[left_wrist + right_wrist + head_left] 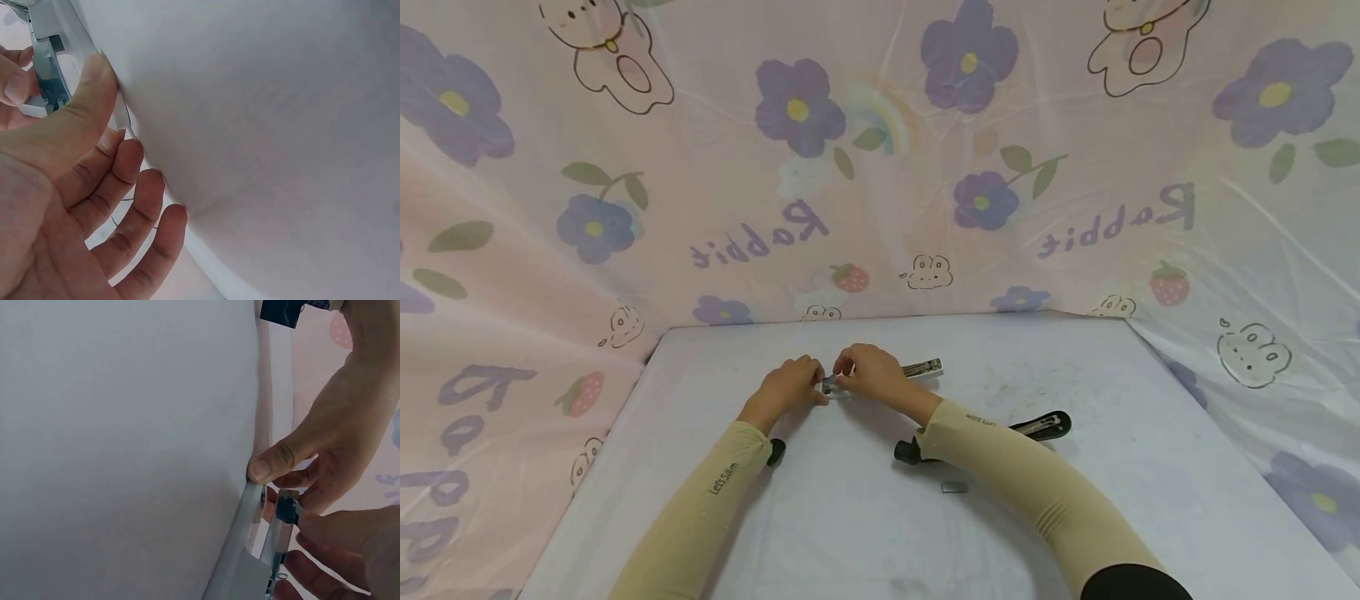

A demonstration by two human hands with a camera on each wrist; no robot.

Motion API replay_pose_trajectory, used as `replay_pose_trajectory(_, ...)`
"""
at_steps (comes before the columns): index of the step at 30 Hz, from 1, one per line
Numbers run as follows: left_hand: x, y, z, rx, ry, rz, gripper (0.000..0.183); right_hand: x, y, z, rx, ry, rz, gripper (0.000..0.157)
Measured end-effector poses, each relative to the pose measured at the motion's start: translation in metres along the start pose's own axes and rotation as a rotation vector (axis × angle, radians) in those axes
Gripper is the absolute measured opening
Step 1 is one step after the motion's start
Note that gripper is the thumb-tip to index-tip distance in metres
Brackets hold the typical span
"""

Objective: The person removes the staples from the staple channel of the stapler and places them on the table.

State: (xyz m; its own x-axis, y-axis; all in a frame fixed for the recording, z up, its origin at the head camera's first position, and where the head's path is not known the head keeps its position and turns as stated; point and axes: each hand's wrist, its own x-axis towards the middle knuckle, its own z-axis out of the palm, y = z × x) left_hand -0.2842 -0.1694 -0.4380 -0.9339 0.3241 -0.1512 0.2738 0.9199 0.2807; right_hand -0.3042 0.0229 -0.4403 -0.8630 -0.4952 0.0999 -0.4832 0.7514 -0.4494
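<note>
A light grey stapler (925,367) stands opened out near the back of the table, its metal staple channel (284,528) showing in the right wrist view. My left hand (788,385) grips the near-left end, thumb on the pale base (240,565), fingers curling behind. Across from it, my right hand (871,373) pinches the metal channel between thumb and fingers. The right hand covers much of the stapler's middle in the head view. From the left wrist, the stapler (50,72) shows beside my left thumb.
A black stapler (1049,426) lies on the table, partly hidden beneath my right forearm. Nearer me lies a small grey strip of staples (954,487). Patterned cloth (887,192) hangs behind the white tabletop (820,533) and along both sides.
</note>
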Motion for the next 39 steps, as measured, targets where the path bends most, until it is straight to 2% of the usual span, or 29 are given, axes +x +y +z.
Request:
replay_pose_trajectory(10, 0.001, -0.001, 0.000, -0.006, 0.001, -0.013, 0.034, -0.009, 0.003, -0.015, 0.076, 0.017, 0.012, 0.012)
replay_pose_trajectory(15, 0.001, -0.001, 0.001, -0.003, 0.008, -0.008, 0.034, -0.016, 0.009, -0.020, 0.106, 0.024, -0.013, 0.013)
replay_pose_trajectory(25, 0.000, -0.002, 0.003, -0.003, 0.013, -0.014, 0.034, -0.033, 0.015, -0.019, 0.189, -0.024, -0.039, 0.010)
replay_pose_trajectory(39, -0.002, -0.001, 0.003, -0.015, 0.023, -0.017, 0.036, -0.041, 0.013, -0.002, 0.086, -0.086, -0.050, 0.012)
